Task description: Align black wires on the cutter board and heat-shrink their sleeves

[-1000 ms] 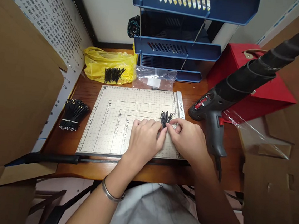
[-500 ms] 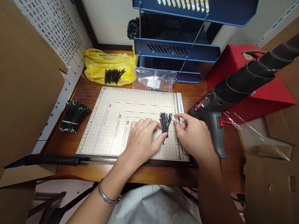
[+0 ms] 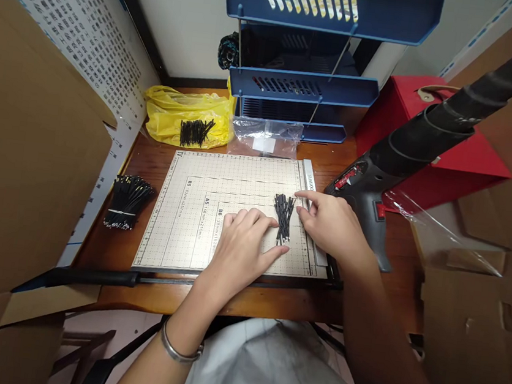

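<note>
1. The small bunch of black wires (image 3: 283, 218) is lying on the right part of the gridded cutting board (image 3: 192, 222), its strands crossing one another and its ends fanning slightly.
2. Here's the left hand (image 3: 241, 243), spreading its thumb away from its fingers: the index fingertip is sitting right at the bunch's left side, the thumb is reaching just under the lower ends. Whether skin is touching wire, I cannot tell.
3. Over on the other side, the right hand (image 3: 333, 222) is holding thumb and index finger apart, both tips pointing at the bunch's upper right, nothing pinched between them.
4. A metal bangle (image 3: 174, 346) is circling the left wrist.
5. Along the board's near edge, the cutter's black handle (image 3: 93, 276) is stretching out to the left.
6. Left of the board, a bigger banded bundle (image 3: 128, 202) is resting on the worktop (image 3: 243, 301).
7. Behind, black pieces (image 3: 195, 133) are lying on a yellow bag (image 3: 168, 111), with a clear bag (image 3: 265, 134) sitting beside it, in front of the blue rack (image 3: 341, 92).
8. To the right, a heat gun (image 3: 394, 152) is standing tilted, its nozzle pointing up before a red box (image 3: 467, 157).
</note>
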Demonstrator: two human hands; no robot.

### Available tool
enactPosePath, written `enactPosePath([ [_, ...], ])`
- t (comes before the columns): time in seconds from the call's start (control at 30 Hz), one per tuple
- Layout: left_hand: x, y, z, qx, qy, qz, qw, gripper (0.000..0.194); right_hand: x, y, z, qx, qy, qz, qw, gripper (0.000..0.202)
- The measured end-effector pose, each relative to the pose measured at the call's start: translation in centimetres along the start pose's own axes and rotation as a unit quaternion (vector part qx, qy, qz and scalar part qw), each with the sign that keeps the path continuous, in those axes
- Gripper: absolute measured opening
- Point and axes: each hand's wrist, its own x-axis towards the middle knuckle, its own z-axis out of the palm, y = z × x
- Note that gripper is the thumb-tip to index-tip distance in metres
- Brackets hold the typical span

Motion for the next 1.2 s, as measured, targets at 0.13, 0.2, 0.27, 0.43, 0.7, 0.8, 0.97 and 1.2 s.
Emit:
enactPosePath([
  [0.13, 0.0, -0.2, 0.1, 0.002, 0.014, 0.001, 1.0, 0.026, 0.2, 0.1, 0.0, 0.009, -0.001, -0.009, 1.0, 0.038],
  [0.2, 0.0, -0.2, 0.2, 0.002, 0.02, 0.004, 1.0, 0.025, 0.1, 0.0, 0.1, 0.018, 0.006, -0.006, 1.0, 0.037],
  [0.27, 0.1, -0.3, 0.2, 0.0, 0.019, 0.008, 1.0, 0.03, 0.1, 0.0, 0.2, 0.019, 0.019, 0.012, 1.0, 0.036],
  [0.43, -0.1, -0.5, 0.1, 0.009, 0.013, 0.012, 1.0, 0.031, 0.3, -0.1, 0.5, 0.052, 0.013, 0.003, 0.999, 0.033],
  [0.7, 0.2, 0.0, -0.3, -0.006, 0.023, -0.018, 1.0, 0.019, -0.7, -0.5, -0.1, 0.021, 0.032, 0.053, 0.998, 0.029],
  [0.8, 1.4, 0.6, -0.1, 0.022, 0.03, -0.062, 0.997, 0.02, -1.5, -0.9, -0.1, 0.029, -0.001, 0.042, 0.999, 0.032],
  [0.97, 3.0, 1.4, 0.2, 0.063, 0.008, -0.079, 0.995, 0.03, -2.0, -1.1, 0.4, 0.018, -0.015, 0.033, 0.999, 0.028],
  [1.2, 3.0, 1.2, 0.4, 0.083, 0.031, -0.096, 0.991, 0.029, -1.9, -1.2, 0.6, 0.032, -0.013, 0.027, 0.999, 0.026],
])
